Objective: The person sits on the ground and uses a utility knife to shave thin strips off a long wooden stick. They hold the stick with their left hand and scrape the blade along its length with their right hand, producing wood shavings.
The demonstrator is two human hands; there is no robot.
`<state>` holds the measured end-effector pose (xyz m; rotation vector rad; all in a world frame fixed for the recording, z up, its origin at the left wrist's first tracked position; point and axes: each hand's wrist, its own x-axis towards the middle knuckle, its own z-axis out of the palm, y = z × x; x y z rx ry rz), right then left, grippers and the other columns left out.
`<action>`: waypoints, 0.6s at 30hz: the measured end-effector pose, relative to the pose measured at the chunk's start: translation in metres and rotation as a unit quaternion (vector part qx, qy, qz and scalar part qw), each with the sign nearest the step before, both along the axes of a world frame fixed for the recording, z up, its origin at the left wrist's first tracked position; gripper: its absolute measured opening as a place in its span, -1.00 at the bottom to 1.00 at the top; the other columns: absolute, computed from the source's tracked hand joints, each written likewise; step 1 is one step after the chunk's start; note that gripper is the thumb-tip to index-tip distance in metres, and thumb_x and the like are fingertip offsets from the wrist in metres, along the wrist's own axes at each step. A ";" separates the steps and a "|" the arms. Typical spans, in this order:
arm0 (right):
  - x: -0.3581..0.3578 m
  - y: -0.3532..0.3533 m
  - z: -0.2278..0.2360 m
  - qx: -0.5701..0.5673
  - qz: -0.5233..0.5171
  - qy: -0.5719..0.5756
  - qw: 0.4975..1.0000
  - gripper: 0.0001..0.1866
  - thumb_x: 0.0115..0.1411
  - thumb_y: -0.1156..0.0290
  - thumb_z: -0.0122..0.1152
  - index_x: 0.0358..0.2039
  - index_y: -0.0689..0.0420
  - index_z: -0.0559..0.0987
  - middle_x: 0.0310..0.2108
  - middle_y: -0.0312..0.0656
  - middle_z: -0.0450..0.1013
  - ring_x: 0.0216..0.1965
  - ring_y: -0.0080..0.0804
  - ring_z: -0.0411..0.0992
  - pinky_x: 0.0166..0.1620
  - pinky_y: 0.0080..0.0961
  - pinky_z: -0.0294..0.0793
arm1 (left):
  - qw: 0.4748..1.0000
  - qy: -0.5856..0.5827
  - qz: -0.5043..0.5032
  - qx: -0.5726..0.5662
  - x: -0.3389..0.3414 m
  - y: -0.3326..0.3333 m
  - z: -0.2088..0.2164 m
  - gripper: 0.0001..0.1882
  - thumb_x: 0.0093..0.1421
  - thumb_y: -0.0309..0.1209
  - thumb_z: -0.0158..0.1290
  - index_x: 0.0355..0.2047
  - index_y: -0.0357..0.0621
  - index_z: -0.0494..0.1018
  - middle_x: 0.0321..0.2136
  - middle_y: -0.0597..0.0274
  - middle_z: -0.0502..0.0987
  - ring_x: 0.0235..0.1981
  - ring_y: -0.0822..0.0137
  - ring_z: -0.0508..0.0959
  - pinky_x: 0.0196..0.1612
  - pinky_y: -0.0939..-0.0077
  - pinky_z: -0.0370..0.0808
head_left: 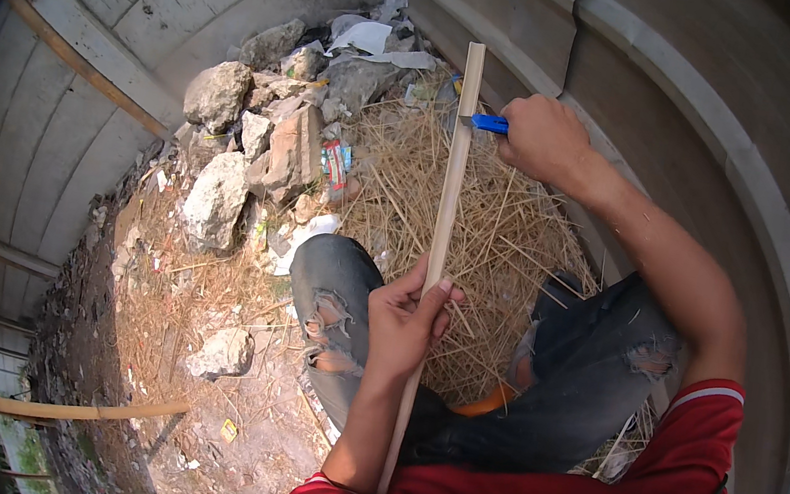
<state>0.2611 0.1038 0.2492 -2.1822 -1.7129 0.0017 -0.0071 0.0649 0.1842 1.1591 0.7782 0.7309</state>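
A long, pale strip of wood or bamboo [452,189] stands up the middle of the view, running from my lap away from me. My left hand [403,309] is closed round its lower half, thumb along the near face. Near the far end, a blue utility knife [489,123] is gripped in my right hand [546,139], its blade end against the strip. The blade itself is mostly hidden by the strip's edge. Both forearms reach forward over my crossed legs in torn jeans [591,361].
Thin shavings [509,228] are heaped on the ground between and beyond my knees. Rocks [213,199] and litter lie at the left. Curved grey sheeting [696,118] rises close on my right, with a panelled wall [123,27] at the far left. A bamboo pole [104,411] juts in lower left.
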 end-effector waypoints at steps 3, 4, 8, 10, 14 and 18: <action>-0.014 -0.002 -0.032 -0.020 0.029 -0.055 0.998 -0.78 0.08 0.40 0.14 -0.45 0.29 0.65 -0.41 0.17 0.58 -0.31 0.21 0.59 -0.18 -0.01 0.59 | 1.000 0.018 0.013 0.018 0.004 0.006 -0.009 -0.56 0.33 -0.48 0.11 0.21 -0.30 0.42 -0.45 0.28 0.61 -0.68 0.66 0.33 -0.64 0.74 0.23; -0.011 0.004 -0.035 -0.025 0.036 -0.064 0.997 -0.79 0.09 0.41 0.14 -0.45 0.28 0.66 -0.41 0.16 0.58 -0.31 0.21 0.59 -0.18 -0.01 0.59 | 1.000 0.019 0.018 0.017 0.004 0.006 -0.012 -0.56 0.33 -0.48 0.11 0.20 -0.30 0.42 -0.46 0.28 0.61 -0.67 0.66 0.33 -0.64 0.74 0.23; 0.020 0.036 -0.063 0.037 -0.026 -0.127 0.991 -0.78 0.13 0.43 0.10 -0.39 0.27 0.67 -0.38 0.16 0.59 -0.28 0.16 0.61 -0.20 -0.04 0.62 | 0.999 0.046 0.011 0.026 0.004 0.004 -0.018 -0.55 0.33 -0.50 0.10 0.22 -0.31 0.40 -0.46 0.28 0.60 -0.68 0.66 0.33 -0.65 0.73 0.23; 0.076 0.048 -0.028 -0.003 -0.125 -0.055 0.991 -0.76 0.14 0.43 0.11 -0.33 0.29 0.68 -0.30 0.18 0.60 -0.19 0.12 0.61 -0.17 -0.04 0.62 | 0.998 0.025 -0.045 -0.028 -0.004 -0.030 -0.008 -0.54 0.33 -0.52 0.09 0.23 -0.32 0.39 -0.45 0.27 0.60 -0.70 0.66 0.32 -0.65 0.73 0.23; 0.145 0.030 -0.032 0.010 -0.231 -0.015 0.973 -0.76 0.13 0.42 0.13 -0.32 0.30 0.67 -0.26 0.13 0.61 -0.21 0.15 0.60 -0.13 -0.02 0.60 | 0.991 -0.049 -0.099 -0.071 -0.003 -0.065 0.003 -0.54 0.34 -0.56 0.07 0.24 -0.32 0.38 -0.44 0.24 0.60 -0.71 0.66 0.31 -0.66 0.74 0.21; 0.133 0.017 -0.031 0.032 -0.209 0.029 0.977 -0.75 0.14 0.37 0.14 -0.31 0.26 0.68 -0.29 0.12 0.61 -0.28 0.22 0.58 -0.13 0.00 0.57 | 0.996 -0.040 -0.062 -0.050 0.006 -0.024 0.003 -0.56 0.37 -0.51 0.05 0.24 -0.29 0.39 -0.48 0.22 0.57 -0.73 0.64 0.30 -0.68 0.75 0.19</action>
